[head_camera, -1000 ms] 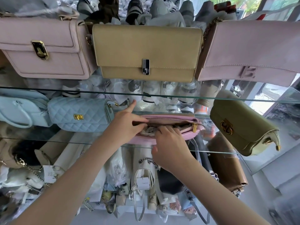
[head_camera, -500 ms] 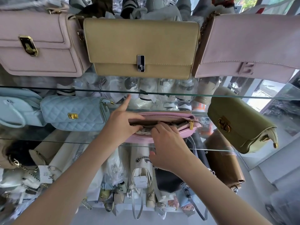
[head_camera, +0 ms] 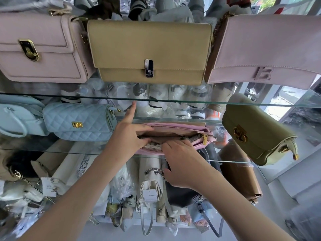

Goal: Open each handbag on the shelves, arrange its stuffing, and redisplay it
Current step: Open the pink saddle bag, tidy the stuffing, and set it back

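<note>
Glass shelves [head_camera: 225, 103] climb the shop display one above another. On the middle one, dead centre, a pink handbag [head_camera: 173, 126] lies with its zip undone and its mouth gaping. The person's left hand [head_camera: 128, 136] comes in from 7 o'clock and grips the bag's 9 o'clock end. The thumb lies along the far lip, the lower fingers curl down into the opening, and the index finger pokes out toward 12. The right hand [head_camera: 184, 162] reaches in from 5 o'clock. Its fingers bend over the near rim and the tips vanish inside, so I cannot tell whether they hold anything. Crumpled paper stuffing [head_camera: 154, 146] shows between the two hands. A gold zip pull [head_camera: 205, 140] sits at the bag's 3 o'clock end. At 9 o'clock on the same shelf rests a quilted blue bag [head_camera: 78, 122], and at 3 o'clock a tilted olive bag [head_camera: 257, 134]. Up at 12 o'clock stands a beige flap bag [head_camera: 149, 46].
</note>
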